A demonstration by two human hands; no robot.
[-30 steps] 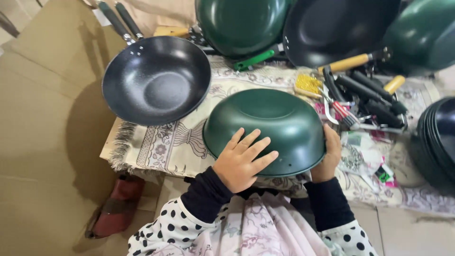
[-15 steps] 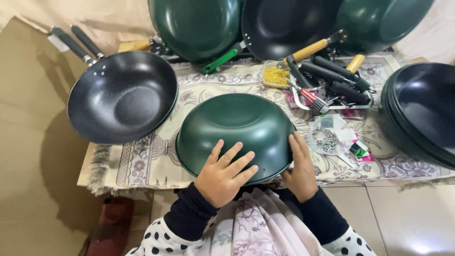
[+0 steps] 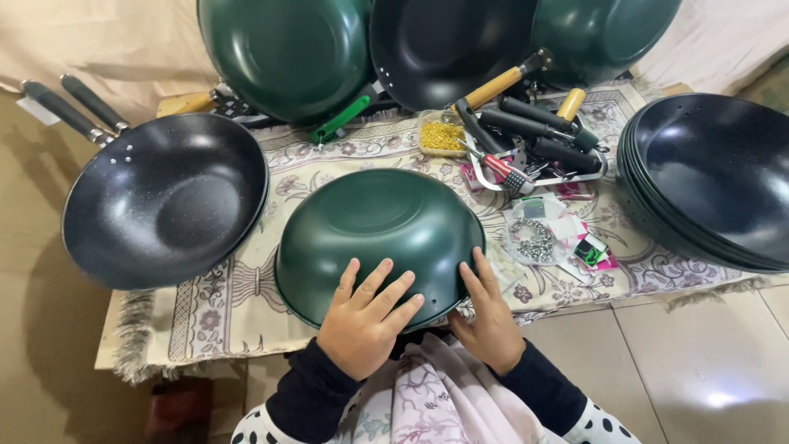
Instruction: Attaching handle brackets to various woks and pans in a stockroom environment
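While both hands steady it, the green pan lies upside down at the near edge of the table, its rim just overhanging toward the person's lap. Table is covered by a patterned cloth.

Largest first: a stack of dark pans at the right edge; a black handled pan open side up at the left edge, overhanging it; more green and black pans leaning along the far edge.

Left hand: fingers spread wide, flat on the pan's near wall. Right hand: fingers closer together, cupping the rim at the near right; thumb hidden.

Smaller: tray of loose handles toward the far right corner, tub of yellow bits, bag of metal hardware.

Judgement: the dome is smooth and could slide; press evenly from both sides, keep the rim seated on the cloth, and turn slowly, away from the hardware bag.
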